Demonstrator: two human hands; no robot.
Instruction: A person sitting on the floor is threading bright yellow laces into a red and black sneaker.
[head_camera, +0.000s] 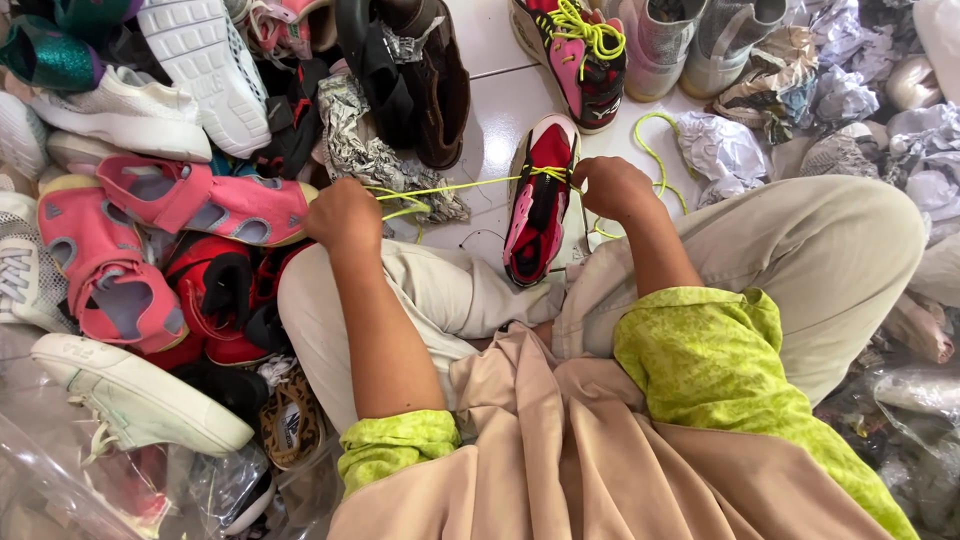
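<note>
Taking the red and pink sneaker (540, 200) on the white tiled floor (500, 110) as the landmark: far to its left lies a heap of footwear, with a white trainer (135, 400) at the lower edge, two pink sandals (120, 240) above it, and a red shoe (215, 295) tucked beside them. Nearer the sneaker, just left of it, the left hand (345, 215) is clenched, its fingers pinching one end of the neon yellow lace (450, 187), which runs taut from the hand to the sneaker's eyelets. Above that stretch of lace sits crumpled silver-printed paper (375, 150) and a dark brown shoe (435, 80). The sneaker itself lies on the floor between the person's beige-trousered knees, toe pointing away. Touching its right side, the right hand (612, 187) is closed on the lace at the eyelets. Beyond the sneaker stands its matching partner (585, 55), already laced in yellow. Further right are grey boots (690, 45) and wads of crumpled paper (720, 150).
</note>
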